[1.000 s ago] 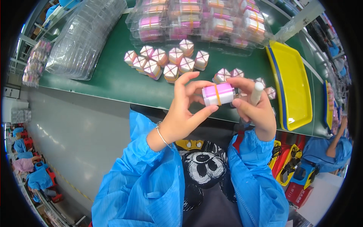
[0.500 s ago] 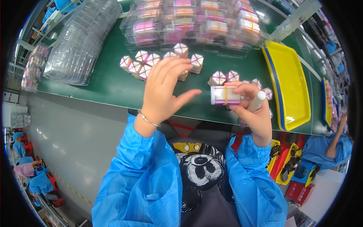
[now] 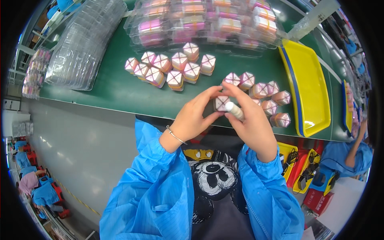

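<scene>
Between my two hands a banded bundle [image 3: 221, 103] stands with its white end, crossed by dark pinkish lines, facing up. My left hand [image 3: 194, 115] curls round its left side, thumb and fingertips against it. My right hand [image 3: 253, 122] closes on its right side and also holds a white capped marker [image 3: 235, 111], slanting over the palm. Beyond the left hand, a group of similar bundles [image 3: 175, 79] stands on the green table [image 3: 116, 90]. More bundles [image 3: 260, 90] stand or lean just beyond and right of my right hand.
Clear plastic trays packed with banded bundles [image 3: 192, 24] fill the back of the table. Stacked clear trays [image 3: 82, 52] stand at the left, yellow trays [image 3: 313, 94] at the right. A person in a blue sleeve [image 3: 346, 156] sits beyond the table's right end.
The bundle has turned from lying sideways in my right hand to end-up between both hands. My left hand has come right and down from open to grip it.
</scene>
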Demonstrator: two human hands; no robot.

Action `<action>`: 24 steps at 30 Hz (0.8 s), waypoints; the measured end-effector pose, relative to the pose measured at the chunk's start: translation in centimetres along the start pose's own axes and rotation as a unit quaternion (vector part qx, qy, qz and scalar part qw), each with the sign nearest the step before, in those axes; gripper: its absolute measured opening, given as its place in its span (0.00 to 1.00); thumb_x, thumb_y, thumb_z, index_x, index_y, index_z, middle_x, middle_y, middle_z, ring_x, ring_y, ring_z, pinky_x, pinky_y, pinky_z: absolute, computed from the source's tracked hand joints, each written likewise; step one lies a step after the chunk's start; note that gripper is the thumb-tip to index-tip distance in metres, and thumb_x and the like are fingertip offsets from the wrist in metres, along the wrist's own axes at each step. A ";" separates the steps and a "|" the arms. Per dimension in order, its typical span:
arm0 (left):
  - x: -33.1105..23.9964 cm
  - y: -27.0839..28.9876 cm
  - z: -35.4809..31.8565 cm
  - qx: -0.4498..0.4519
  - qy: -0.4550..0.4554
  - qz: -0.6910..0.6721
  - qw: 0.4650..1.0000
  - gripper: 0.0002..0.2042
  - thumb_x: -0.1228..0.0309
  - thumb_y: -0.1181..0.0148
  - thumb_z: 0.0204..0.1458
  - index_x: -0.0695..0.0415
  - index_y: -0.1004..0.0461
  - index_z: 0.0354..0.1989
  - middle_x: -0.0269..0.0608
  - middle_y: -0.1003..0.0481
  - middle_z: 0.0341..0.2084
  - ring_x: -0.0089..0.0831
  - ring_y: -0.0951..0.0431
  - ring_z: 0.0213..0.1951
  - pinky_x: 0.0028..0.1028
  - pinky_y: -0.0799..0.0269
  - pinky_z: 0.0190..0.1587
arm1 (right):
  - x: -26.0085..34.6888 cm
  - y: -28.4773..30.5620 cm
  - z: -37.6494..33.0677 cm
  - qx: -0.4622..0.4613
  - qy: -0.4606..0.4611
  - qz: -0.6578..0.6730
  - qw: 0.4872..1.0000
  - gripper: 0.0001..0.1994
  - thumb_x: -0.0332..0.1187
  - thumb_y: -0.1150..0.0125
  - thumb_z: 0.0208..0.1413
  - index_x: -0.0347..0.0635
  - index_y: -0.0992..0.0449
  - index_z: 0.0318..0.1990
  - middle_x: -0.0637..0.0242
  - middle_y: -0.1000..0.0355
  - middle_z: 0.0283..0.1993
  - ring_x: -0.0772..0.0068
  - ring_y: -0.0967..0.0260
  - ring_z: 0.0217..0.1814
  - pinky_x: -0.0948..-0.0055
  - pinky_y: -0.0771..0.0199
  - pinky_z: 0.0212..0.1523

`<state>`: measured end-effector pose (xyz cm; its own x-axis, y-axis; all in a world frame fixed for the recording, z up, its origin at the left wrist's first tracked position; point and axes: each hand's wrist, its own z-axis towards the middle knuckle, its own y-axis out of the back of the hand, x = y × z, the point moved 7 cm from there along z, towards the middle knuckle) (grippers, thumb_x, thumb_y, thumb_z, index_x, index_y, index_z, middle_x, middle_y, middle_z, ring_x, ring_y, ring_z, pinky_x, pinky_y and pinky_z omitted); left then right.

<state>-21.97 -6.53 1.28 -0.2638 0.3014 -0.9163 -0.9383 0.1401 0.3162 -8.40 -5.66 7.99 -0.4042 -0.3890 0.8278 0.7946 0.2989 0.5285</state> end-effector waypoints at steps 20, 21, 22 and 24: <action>-0.6 -0.8 1.1 0.122 -0.008 0.052 0.991 0.25 0.71 0.35 0.44 0.57 0.30 0.55 0.45 0.23 0.45 0.44 0.24 0.48 0.36 0.28 0.51 | -0.9 2.8 2.3 -0.142 0.125 0.395 0.899 0.11 0.32 0.49 0.66 0.37 0.32 0.51 0.64 0.30 0.26 0.87 0.46 0.14 0.85 0.50 0.15; -0.7 -0.9 1.2 0.138 -0.007 0.084 0.987 0.25 0.71 0.36 0.44 0.56 0.30 0.55 0.45 0.23 0.44 0.45 0.24 0.47 0.36 0.28 0.50 | -0.9 2.6 2.3 -0.138 0.127 0.397 0.898 0.11 0.33 0.48 0.66 0.37 0.32 0.50 0.65 0.31 0.25 0.87 0.46 0.14 0.85 0.51 0.15; -0.8 -0.9 1.2 0.123 -0.023 0.087 0.988 0.25 0.70 0.36 0.44 0.54 0.30 0.55 0.44 0.24 0.40 0.44 0.24 0.44 0.37 0.29 0.48 | -0.9 2.5 2.4 -0.135 0.130 0.399 0.898 0.11 0.33 0.48 0.65 0.37 0.32 0.50 0.66 0.31 0.25 0.88 0.46 0.14 0.85 0.51 0.14; -0.9 -0.9 1.1 0.094 -0.056 0.094 0.990 0.25 0.67 0.37 0.45 0.50 0.29 0.55 0.41 0.24 0.32 0.41 0.24 0.37 0.37 0.29 0.42 | -0.7 2.2 2.4 -0.133 0.127 0.404 0.896 0.11 0.33 0.48 0.66 0.38 0.32 0.50 0.66 0.31 0.24 0.88 0.47 0.14 0.85 0.51 0.15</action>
<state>-20.64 -5.93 2.08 -0.3932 0.4392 -0.8078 -0.8140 0.2424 0.5279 -7.40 -2.65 8.98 0.4411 -0.3361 0.8322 0.8751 0.3669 -0.3157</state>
